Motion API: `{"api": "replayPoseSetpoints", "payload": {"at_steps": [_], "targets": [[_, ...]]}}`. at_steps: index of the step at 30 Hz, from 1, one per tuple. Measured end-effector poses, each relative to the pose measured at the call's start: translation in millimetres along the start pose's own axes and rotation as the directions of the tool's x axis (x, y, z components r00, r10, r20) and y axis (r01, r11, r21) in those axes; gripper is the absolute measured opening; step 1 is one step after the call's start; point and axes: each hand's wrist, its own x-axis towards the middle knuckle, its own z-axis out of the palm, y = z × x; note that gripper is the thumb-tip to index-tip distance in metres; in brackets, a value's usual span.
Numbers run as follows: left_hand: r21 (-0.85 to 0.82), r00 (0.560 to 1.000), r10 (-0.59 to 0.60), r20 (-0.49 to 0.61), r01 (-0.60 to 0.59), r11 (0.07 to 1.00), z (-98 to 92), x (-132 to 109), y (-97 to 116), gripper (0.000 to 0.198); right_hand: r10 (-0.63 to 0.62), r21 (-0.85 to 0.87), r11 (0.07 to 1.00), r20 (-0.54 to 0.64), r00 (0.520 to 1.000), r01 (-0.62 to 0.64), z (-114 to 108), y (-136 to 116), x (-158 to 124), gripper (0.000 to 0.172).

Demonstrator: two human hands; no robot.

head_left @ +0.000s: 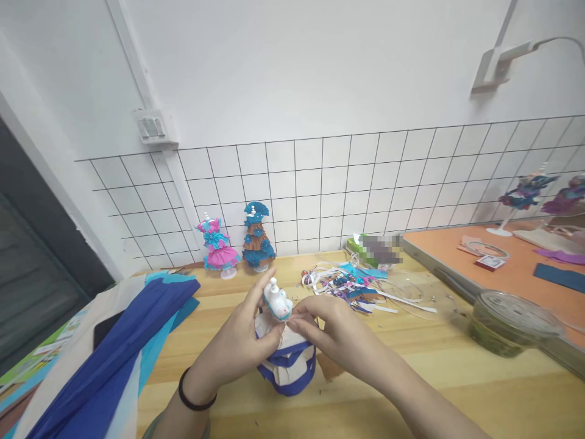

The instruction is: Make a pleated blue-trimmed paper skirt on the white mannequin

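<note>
A small white dress form [277,300] stands in front of me, wearing a tiered skirt [289,369] of cream and dark blue crepe paper. A light blue edge runs around the form's waist. My left hand [242,335] wraps the form from the left, thumb in front and fingers behind it. From the right, my right hand [329,320] pinches at the waist with thumb and forefinger. Whatever lies between those fingertips is too small to make out. A black band [196,399] circles my left wrist.
Two finished miniature dresses, one pink [220,250] and one teal and brown [257,241], stand by the wall. Paper scraps [354,286] lie behind my right hand. Folded crepe paper [114,341] is at left, a round lidded container [503,323] at right, beside an orange-topped table [439,244].
</note>
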Motion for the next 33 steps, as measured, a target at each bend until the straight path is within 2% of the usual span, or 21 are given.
{"api": "replayPoseSetpoints", "payload": {"at_steps": [6,9,14,18,24,28,33], "targets": [[0.005,0.999,-0.018,0.040,0.018,1.000,-2.3,-0.4,0.4,0.084,-0.026,-0.056,0.998,-0.023,0.999,0.024,1.6,1.1,0.1,0.018],[-0.009,0.999,-0.006,0.038,0.006,1.000,-1.7,0.6,-0.3,0.080,-0.017,-0.058,0.998,-0.021,1.000,0.016,1.6,0.8,-0.8,0.019],[-0.065,0.999,0.029,-0.024,-0.031,0.997,-0.9,2.0,-8.5,0.077,-0.005,0.053,0.999,-0.036,0.999,0.007,-1.5,-1.8,-0.9,0.012],[-0.085,0.999,0.038,0.005,-0.038,0.996,-2.1,2.7,-11.3,0.078,-0.048,0.122,0.991,0.019,0.999,0.046,-3.8,-3.2,-2.7,0.014],[-0.075,0.997,0.077,-0.011,-0.078,0.994,-0.4,3.2,-13.0,0.077,-0.066,0.162,0.985,0.051,0.997,0.057,-3.7,-3.6,-5.5,0.015],[-0.069,0.996,0.089,-0.018,-0.090,0.994,-0.9,3.2,-15.4,0.078,-0.036,0.176,0.984,0.028,0.999,0.031,-1.5,-0.6,-3.1,0.016],[-0.065,0.998,0.069,-0.005,-0.069,0.996,-1.7,2.7,-15.1,0.078,0.070,0.164,0.984,-0.027,0.997,-0.065,3.7,3.8,-0.5,0.013]]}}
